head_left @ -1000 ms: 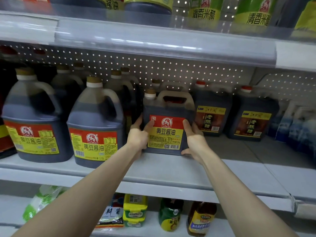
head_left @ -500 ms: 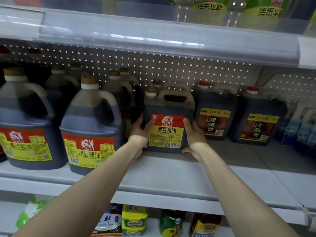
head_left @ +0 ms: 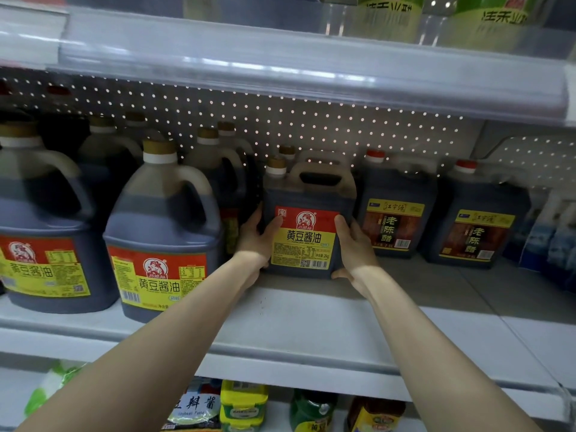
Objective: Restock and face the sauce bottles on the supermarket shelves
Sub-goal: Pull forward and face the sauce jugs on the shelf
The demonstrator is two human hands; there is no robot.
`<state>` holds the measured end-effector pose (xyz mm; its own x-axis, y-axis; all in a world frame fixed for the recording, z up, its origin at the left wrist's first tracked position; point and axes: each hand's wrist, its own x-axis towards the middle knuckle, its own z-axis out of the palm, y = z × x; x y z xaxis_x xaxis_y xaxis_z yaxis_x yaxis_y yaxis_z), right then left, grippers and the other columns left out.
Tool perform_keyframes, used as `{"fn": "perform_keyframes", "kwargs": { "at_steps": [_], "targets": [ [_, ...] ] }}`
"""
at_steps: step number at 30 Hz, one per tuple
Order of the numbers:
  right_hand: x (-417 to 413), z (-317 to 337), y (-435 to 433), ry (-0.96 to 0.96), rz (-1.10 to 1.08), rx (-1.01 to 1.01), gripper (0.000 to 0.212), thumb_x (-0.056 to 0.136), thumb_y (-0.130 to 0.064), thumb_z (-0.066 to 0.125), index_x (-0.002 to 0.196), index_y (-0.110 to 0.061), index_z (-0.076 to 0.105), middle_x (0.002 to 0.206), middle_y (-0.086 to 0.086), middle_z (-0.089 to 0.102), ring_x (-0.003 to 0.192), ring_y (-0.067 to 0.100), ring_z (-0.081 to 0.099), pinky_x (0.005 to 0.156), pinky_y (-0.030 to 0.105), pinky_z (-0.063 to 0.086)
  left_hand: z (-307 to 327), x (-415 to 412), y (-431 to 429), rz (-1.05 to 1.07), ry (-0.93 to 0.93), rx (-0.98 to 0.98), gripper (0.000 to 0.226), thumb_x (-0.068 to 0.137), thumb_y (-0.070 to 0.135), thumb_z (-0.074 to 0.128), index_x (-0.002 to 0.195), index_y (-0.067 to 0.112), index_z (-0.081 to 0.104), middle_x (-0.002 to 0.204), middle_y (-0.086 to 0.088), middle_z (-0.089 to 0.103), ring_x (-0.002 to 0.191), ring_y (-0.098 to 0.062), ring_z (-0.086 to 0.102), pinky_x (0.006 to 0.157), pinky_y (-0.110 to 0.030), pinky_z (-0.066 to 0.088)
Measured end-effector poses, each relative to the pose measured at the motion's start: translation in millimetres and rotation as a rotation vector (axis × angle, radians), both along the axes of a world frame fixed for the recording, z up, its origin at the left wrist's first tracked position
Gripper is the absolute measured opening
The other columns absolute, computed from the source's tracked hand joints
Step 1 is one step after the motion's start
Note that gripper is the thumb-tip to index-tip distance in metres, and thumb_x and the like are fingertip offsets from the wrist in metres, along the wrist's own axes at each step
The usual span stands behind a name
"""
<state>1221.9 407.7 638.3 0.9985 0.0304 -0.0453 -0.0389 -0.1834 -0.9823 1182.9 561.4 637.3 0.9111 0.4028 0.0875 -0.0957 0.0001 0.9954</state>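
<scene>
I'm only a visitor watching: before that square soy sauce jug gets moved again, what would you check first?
1. Grip: left hand and right hand hold the soy sauce jug by its sides: ok.
2. Label faces the aisle: ok.
3. Jug stands upright: ok.
4. Level with the front row: not ok; it sits well back on the shelf, behind the front of the round jug beside it.
5. Bare shelf in front to slide it onto: ok.
6. Cap tight: cannot tell.
</scene>
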Motion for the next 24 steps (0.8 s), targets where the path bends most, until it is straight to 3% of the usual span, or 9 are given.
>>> {"fn": "perform_keyframes", "kwargs": {
  "at_steps": [8, 13, 19, 24],
  "targets": [
    [5.0, -2.4, 1.1, -0.017, 0.000, 0.025, 0.053, 0.097, -0.054, 0.037, 0.146, -0.033, 0.031, 0.112, -0.004, 0.056, 0.103, 0.026, 0.055, 0.070, 0.047, 0.049, -0.9, 5.9, 1.9, -0.016, 0.008, 0.013, 0.048, 0.100, 0.033, 0.046, 0.146, 0.032, 0.033, 0.137, -0.002, 0.054, 0.099, -0.015, 0.051, 0.062, -0.028, 0.044],
    [9.5, -2.7, 0.5, -0.017, 0.007, 0.042, 0.054, 0.097, -0.054, 0.036, 0.147, -0.033, 0.030, 0.112, -0.005, 0.056, 0.110, 0.029, 0.055, 0.075, 0.050, 0.049, -0.7, 9.6, 1.3, -0.034, 0.009, 0.039, 0.048, 0.100, 0.032, 0.045, 0.146, 0.031, 0.032, 0.139, -0.002, 0.052, 0.123, -0.029, 0.052, 0.079, -0.036, 0.042],
    [11.4, -2.9, 0.4, -0.007, 0.008, 0.047, 0.056, 0.097, -0.055, 0.037, 0.147, -0.032, 0.028, 0.115, -0.004, 0.057, 0.113, 0.030, 0.055, 0.081, 0.054, 0.049, -4.1, 12.7, 2.1, -0.028, 0.012, 0.059, 0.052, 0.100, 0.032, 0.046, 0.148, 0.029, 0.028, 0.142, -0.002, 0.050, 0.126, -0.028, 0.050, 0.083, -0.036, 0.041],
    [10.4, -3.6, 0.5, -0.024, 0.006, 0.040, 0.056, 0.097, -0.055, 0.036, 0.147, -0.032, 0.029, 0.115, -0.004, 0.057, 0.108, 0.027, 0.056, 0.073, 0.049, 0.049, -3.8, 12.4, 1.8, -0.027, 0.011, 0.072, 0.051, 0.100, 0.031, 0.045, 0.148, 0.029, 0.028, 0.143, -0.003, 0.049, 0.126, -0.029, 0.049, 0.082, -0.034, 0.039]
  ]
}}
